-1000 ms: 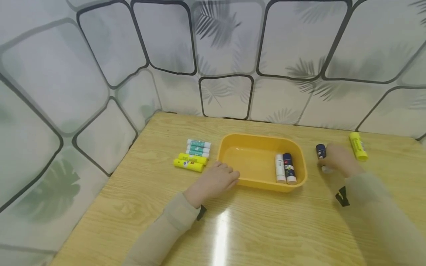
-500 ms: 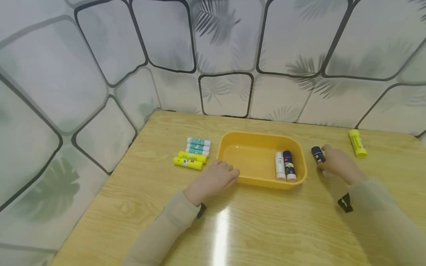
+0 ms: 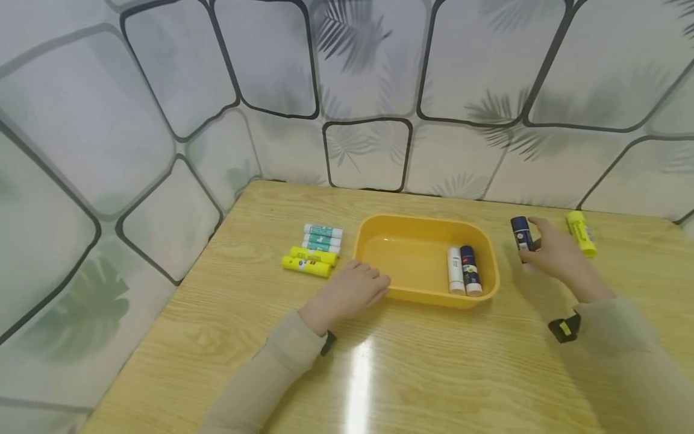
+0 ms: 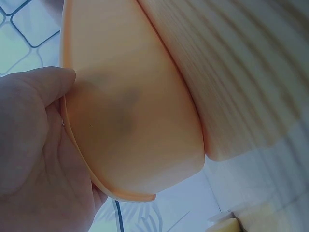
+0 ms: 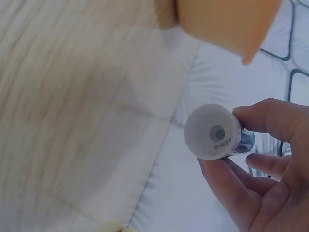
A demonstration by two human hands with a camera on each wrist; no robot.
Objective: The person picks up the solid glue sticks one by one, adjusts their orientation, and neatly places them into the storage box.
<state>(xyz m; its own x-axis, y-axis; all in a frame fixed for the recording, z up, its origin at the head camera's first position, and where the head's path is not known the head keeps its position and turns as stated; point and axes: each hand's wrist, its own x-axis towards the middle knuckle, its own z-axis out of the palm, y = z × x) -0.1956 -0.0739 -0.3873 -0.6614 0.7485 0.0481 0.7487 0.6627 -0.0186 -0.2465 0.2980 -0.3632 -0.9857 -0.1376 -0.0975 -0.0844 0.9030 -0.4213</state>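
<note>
My right hand [image 3: 561, 259] pinches a dark blue glue stick [image 3: 520, 232] between thumb and fingers, held off the table to the right of the yellow-orange plastic tray [image 3: 403, 259]. Its round white base [image 5: 211, 133] faces the camera in the right wrist view. My left hand [image 3: 349, 293] grips the near left rim of the tray; the left wrist view shows the thumb against the tray wall [image 4: 135, 121]. Inside the tray, at its right end, a white glue stick [image 3: 456, 271] and another dark blue glue stick [image 3: 470, 271] lie side by side.
Left of the tray lie several small white-and-green glue sticks [image 3: 322, 239] and two yellow glue sticks [image 3: 306, 266]. Another yellow glue stick [image 3: 581, 233] lies at the far right, beyond my right hand. A patterned cloth [image 3: 368, 154] stands behind the wooden table [image 3: 434, 367].
The right hand has lifted the dark blue glue stick off the table and tilted it more upright. The left hand has stayed on the tray rim.
</note>
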